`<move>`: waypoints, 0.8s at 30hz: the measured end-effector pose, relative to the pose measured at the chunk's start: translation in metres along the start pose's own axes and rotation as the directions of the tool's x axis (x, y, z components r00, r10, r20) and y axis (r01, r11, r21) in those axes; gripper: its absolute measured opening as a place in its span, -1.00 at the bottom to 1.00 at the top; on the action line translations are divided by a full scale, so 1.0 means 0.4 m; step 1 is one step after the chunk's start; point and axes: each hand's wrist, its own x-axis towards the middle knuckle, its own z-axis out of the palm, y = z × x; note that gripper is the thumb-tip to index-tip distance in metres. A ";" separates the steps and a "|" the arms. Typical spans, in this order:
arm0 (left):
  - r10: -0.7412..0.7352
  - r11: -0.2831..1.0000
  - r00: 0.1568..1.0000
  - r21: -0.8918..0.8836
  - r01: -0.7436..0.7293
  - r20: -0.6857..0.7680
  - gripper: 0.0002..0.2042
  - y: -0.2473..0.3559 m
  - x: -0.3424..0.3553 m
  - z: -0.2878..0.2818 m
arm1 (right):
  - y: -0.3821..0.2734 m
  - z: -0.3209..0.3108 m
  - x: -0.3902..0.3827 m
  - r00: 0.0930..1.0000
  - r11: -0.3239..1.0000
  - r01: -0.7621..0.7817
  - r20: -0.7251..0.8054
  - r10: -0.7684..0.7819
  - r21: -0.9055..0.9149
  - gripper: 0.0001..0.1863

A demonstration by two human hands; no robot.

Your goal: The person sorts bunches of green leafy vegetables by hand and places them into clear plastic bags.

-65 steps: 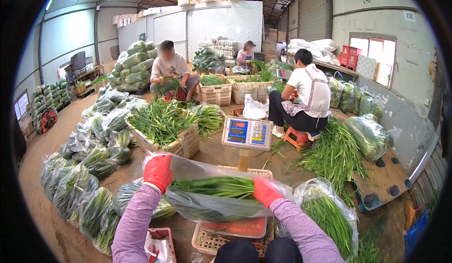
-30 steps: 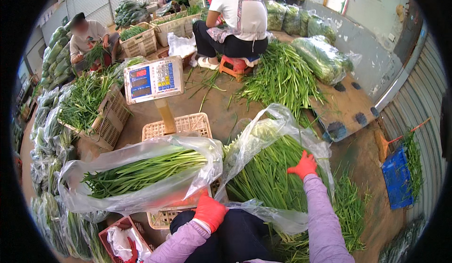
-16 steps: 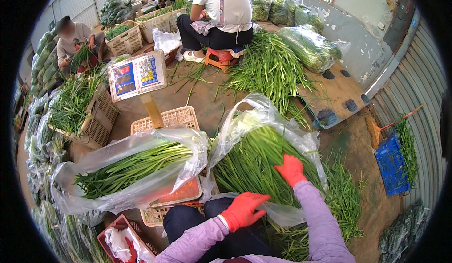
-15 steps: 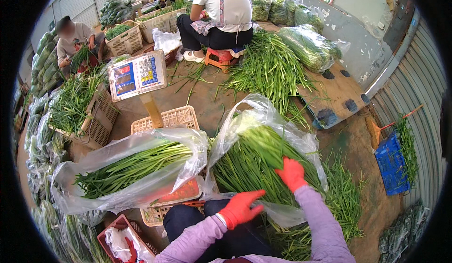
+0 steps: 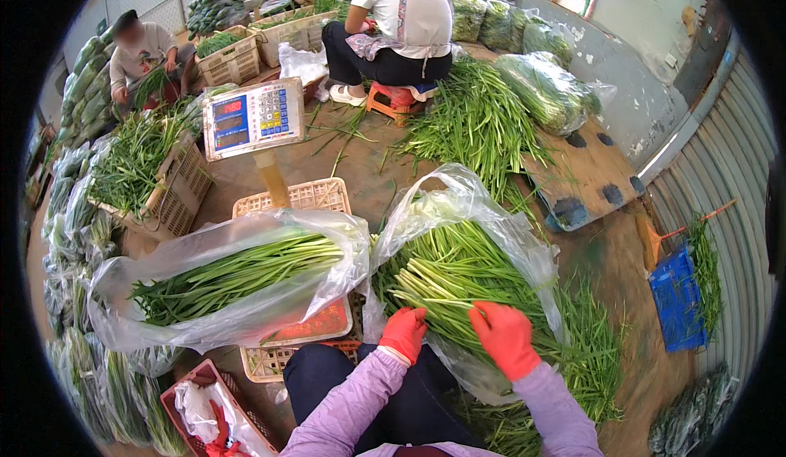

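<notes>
Done at 8 o'clock: one bunch [image 5: 246,273] in a clear bag [image 5: 135,334], top gaping, lying across the scale [image 5: 319,324]. Left: plenty of green stalks [image 5: 467,252] in the open bag [image 5: 532,248] at 4. My left hand [image 5: 404,334], at 6, has curled fingers; right hand [image 5: 505,341], at 5, half-curled at the stalk ends. Can't tell if either grips. More filled bags [image 5: 65,211] at 9; loose pile [image 5: 479,133] at 1.

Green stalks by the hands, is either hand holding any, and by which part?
The right hand seems to pinch a few stalks partway along; whether the left hand grips any cannot be told.
</notes>
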 end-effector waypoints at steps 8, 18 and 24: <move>-0.533 0.342 0.846 -0.914 0.219 0.003 -0.72 0.063 0.066 0.035 | 0.042 0.287 0.213 0.939 0.911 0.337 0.156 -0.306 -0.239 -0.27; -0.179 0.677 0.978 -0.708 0.201 0.107 -0.65 0.125 0.029 0.124 | -0.048 0.031 0.184 0.892 0.871 -0.087 0.428 -0.149 0.484 0.10; 0.369 0.929 0.929 -0.016 -0.369 0.011 -0.80 0.210 0.012 0.125 | -0.069 -0.017 0.180 0.832 0.769 -0.264 0.540 -0.124 0.583 -0.09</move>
